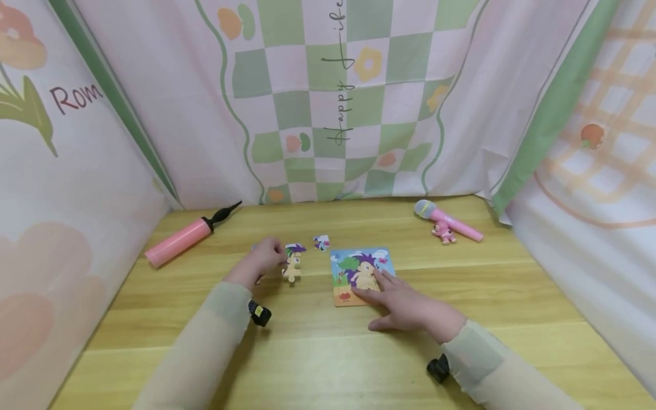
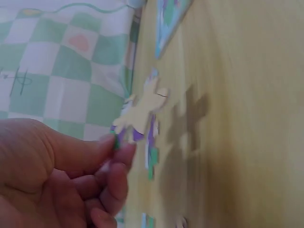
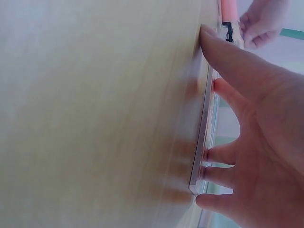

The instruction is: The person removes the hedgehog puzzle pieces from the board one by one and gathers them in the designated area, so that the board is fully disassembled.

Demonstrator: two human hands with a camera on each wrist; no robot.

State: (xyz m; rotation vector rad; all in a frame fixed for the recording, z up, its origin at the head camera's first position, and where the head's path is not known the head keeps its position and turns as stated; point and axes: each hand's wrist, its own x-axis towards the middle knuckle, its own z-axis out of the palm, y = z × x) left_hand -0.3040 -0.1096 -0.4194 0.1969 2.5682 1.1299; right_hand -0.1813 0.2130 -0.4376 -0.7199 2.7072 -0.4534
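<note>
Between thumb and fingers, my left hand [image 1: 263, 257] pinches a jigsaw piece [image 1: 292, 272], raised off the table with its shadow beside it in the left wrist view. The piece [image 2: 141, 110] shows a pale, knobbed side there. My right hand [image 1: 405, 303] has its fingers spread, fingertips resting on a square puzzle board [image 1: 340, 261] with a purple-spined cartoon hedgehog. In the right wrist view, the fingers [image 3: 223, 176] touch the board's edge and the thumb reaches toward the table. Another loose piece [image 1: 321, 243] lies left of the board. More pieces lie partly hidden by my left hand.
A pink hand pump [image 1: 179, 242] with a black nozzle lies at the back left. At the back right are a pink toy microphone [image 1: 453, 224] and a small pink figure [image 1: 443, 233]. Curtains [image 1: 338, 165] hang along the wooden table's back and sides.
</note>
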